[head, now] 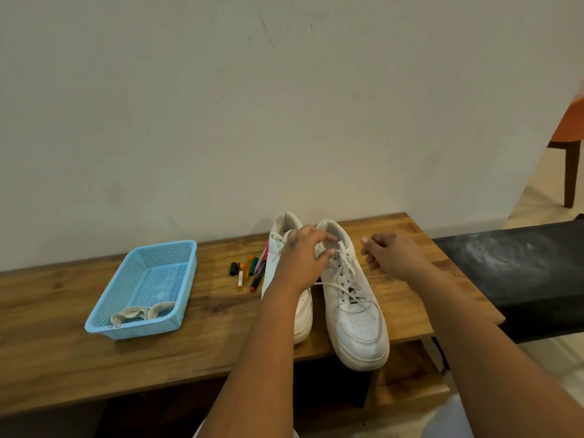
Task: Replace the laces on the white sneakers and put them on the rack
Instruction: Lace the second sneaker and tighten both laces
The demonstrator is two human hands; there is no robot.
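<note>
**Left hand at the collar, lace end about to come free**

The left hand [303,254] has its grip pinching at the top of the right sneaker [350,298], thumb and forefinger closing on the lace [343,273] right by the tongue. The right hand [390,252] hovers just beside the same shoe at its 3 o'clock, fingers loosely curled; whether it holds a lace end, I cannot tell. So the left hand is the nearer one, directly on the job.

That sneaker lies with its long axis from 12 to 6 o'clock, heel toward the wall, toe pointing at the person and hanging over the counter [63,352] edge. The left sneaker [284,235] sits parallel, touching or nearly so, at 9 o'clock.

Further out at 9 o'clock: markers [249,271], then a blue basket [104,311] holding pale rolled laces [142,312]. Likely an early step, unlacing from the top eyelets down.
</note>
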